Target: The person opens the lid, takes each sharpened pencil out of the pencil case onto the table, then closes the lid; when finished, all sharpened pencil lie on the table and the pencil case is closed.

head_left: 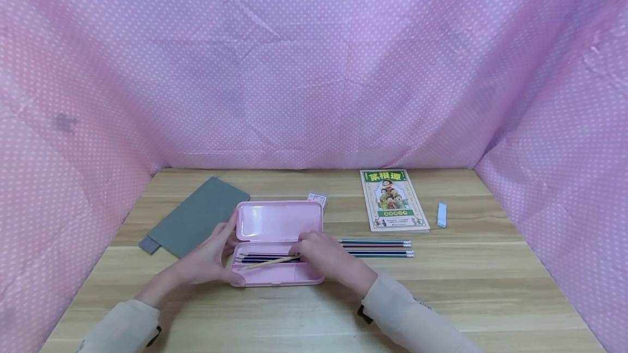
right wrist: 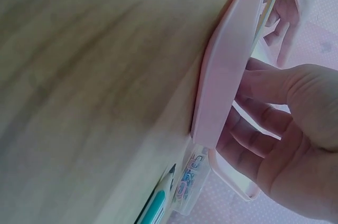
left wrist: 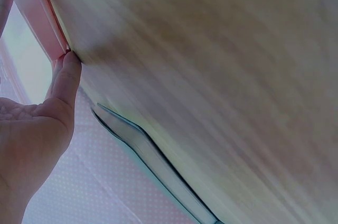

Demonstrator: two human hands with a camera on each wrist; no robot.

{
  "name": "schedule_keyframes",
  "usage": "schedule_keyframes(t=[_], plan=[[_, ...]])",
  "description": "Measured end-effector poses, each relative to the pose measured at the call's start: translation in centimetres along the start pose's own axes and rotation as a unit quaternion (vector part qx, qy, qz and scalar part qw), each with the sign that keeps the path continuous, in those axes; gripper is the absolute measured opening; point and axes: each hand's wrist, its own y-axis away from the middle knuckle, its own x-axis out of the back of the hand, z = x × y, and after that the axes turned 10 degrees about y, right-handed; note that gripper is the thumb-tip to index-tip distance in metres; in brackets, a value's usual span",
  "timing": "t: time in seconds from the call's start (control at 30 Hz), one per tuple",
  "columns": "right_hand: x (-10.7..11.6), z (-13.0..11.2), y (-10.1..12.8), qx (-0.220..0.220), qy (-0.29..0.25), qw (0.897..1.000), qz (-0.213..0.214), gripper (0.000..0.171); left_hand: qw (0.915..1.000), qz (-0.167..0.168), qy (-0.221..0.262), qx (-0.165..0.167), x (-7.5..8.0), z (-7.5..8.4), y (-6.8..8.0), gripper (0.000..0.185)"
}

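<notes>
A pink pencil case (head_left: pixel 279 219) lies on the table with its lid raised at the back. Several dark pencils (head_left: pixel 252 259) rest in its long compartment. My left hand (head_left: pixel 208 257) holds the case at its left end, thumb at the front corner and fingers by the lid. Over the case's right part, my right hand (head_left: pixel 326 255) pinches a yellowish pencil (head_left: pixel 270 262), which slants across the dark ones. In the right wrist view, the yellowish pencil (right wrist: pixel 265 15) shows above the case wall, its held end hidden by the fingers.
Right of the case lie several pencils (head_left: pixel 382 254) with white ends. A clear box of paper clips (right wrist: pixel 187 182) stands behind the case. A grey-green notebook (head_left: pixel 201 217) is at left; an illustrated booklet (head_left: pixel 392 203) and a small light-blue block (head_left: pixel 441 215) are at right.
</notes>
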Motion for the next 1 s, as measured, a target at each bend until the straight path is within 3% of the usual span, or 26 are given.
schedule_keyframes(t=[0.6, 0.8, 1.0], plan=[[0.4, 0.3, 0.4, 0.019, -0.003, 1.0, 0.013, 0.025, 0.9999, -0.005, 0.012, 0.008, 0.0, 0.1, 0.0, 0.149], [2.1, 0.3, 1.3, 0.015, 0.01, 1.0, 0.023, 0.023, 0.9999, -0.003, 0.009, 0.001, 0.0, 0.0, 0.0, 0.15], [4.3, 1.5, 2.8, 0.023, -0.029, 0.998, 0.05, 0.022, 1.0, -0.002, 0.002, 0.006, 0.1, -0.2, 0.0, 0.15]])
